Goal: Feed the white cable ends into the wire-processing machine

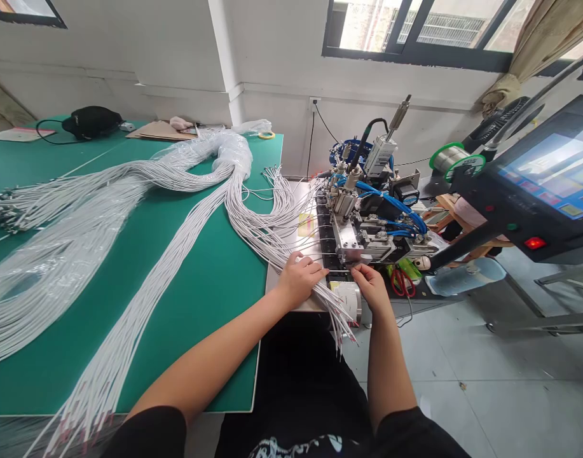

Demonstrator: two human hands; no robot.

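Observation:
A short stretch of white cable (339, 271) runs level between my two hands at the front of the bench machine (351, 232). My left hand (299, 281) is closed on it, finger and thumb together, and rests over a bundle of white cables (253, 232). At the other end my right hand (371, 287) pinches the cable close to the machine's lower edge; the fingers hide its tip. Loose ends of the bundle (337, 312) hang below my hands, some with reddish tips. Several cables lie side by side across the dark rail (325, 222) of the machine.
More white cables (177, 238) spread over the green table (210, 331), partly wrapped in clear plastic (236, 152). Right of the machine are red-handled scissors (402, 283), a plastic bottle (467, 277), a solder spool (456, 159) and a touchscreen (553, 165) on an arm.

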